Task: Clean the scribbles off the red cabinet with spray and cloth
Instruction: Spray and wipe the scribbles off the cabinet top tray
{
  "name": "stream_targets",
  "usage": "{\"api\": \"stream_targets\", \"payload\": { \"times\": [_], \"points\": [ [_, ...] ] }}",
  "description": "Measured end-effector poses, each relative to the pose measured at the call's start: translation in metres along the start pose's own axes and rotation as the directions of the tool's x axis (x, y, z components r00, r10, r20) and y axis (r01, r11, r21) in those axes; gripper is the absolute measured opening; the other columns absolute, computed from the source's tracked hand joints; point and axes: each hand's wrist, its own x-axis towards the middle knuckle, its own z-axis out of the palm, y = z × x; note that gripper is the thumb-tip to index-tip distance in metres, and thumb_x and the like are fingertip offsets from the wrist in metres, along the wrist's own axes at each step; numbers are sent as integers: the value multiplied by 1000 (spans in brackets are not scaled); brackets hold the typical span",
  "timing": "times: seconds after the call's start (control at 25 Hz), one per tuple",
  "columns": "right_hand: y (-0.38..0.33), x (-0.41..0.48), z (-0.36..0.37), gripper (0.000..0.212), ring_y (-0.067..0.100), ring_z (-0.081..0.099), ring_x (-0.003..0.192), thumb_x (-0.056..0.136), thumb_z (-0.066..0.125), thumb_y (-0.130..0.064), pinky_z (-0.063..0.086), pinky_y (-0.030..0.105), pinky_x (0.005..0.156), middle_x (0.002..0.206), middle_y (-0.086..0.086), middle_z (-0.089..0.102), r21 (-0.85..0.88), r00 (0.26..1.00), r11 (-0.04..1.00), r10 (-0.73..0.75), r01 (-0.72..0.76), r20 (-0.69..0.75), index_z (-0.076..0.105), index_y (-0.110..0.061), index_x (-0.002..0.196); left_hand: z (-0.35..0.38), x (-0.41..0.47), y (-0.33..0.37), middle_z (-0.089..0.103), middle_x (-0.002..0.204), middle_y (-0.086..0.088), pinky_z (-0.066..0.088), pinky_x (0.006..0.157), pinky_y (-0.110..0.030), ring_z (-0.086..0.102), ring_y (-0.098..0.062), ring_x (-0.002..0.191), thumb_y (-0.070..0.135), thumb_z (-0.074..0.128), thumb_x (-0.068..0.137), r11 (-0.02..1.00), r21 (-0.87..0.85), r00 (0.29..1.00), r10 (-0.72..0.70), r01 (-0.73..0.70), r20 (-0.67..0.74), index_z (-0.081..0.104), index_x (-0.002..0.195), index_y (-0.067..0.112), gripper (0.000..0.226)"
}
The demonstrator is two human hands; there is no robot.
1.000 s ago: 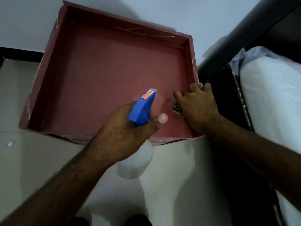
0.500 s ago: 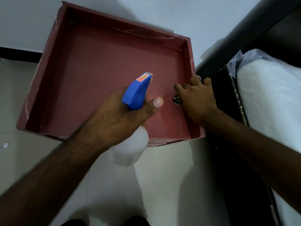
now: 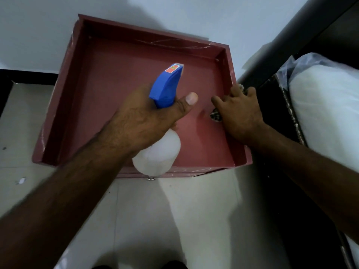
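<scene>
Both hands engaged: left hand (image 3: 143, 121) grips spray (image 3: 165, 88); right hand (image 3: 240, 111) presses cloth (image 3: 215, 115) onto cabinet (image 3: 120, 78). Recommend aiming nozzle beside cloth, then wiping firmly.

The cabinet (image 3: 120, 78) stands on the floor (image 3: 147, 214) against the wall (image 3: 174, 14). The left hand (image 3: 141, 121) holds the spray bottle (image 3: 159, 150) above its near edge. The right hand (image 3: 239, 111) presses the cloth (image 3: 215, 115) by its right wall, bed (image 3: 326, 105) farther right.
</scene>
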Motion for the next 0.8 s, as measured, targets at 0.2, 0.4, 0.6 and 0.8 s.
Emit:
{"api": "stream_targets", "payload": {
  "times": [0.2,0.4,0.6,0.8],
  "points": [
    [20,71,4,36,38,52,121,90,69,-39,37,53,100,109,13,73,51,995,994,96,-97,19,56,-20,118,10,10,1,75,74,-4,56,60,-35,75,-11,69,68,60,84,999,0,999,50,-50,-17,64,92,12,57],
    [3,59,6,29,38,52,123,90,67,-32,36,54,103,103,12,75,1,997,997,79,-79,-10,61,-17,114,9,18,-2,75,75,-2,47,57,-24,71,-3,63,68,59,86,996,41,995,82,-80,-50,64,93,13,56],
    [11,45,9,34,36,54,118,87,71,-39,38,53,97,102,8,75,6,998,998,56,-56,-20,58,-21,112,12,37,-14,73,78,-9,52,56,-26,70,-18,68,67,60,88,983,103,983,159,-149,-93,64,91,8,59],
    [24,110,5,34,39,48,128,93,67,-37,34,55,105,120,17,70,67,986,985,157,-160,51,57,-18,120,19,42,-25,70,80,-11,49,63,-17,67,-23,73,66,62,89,981,130,970,166,-144,-177,63,88,10,56]
  ]
}}
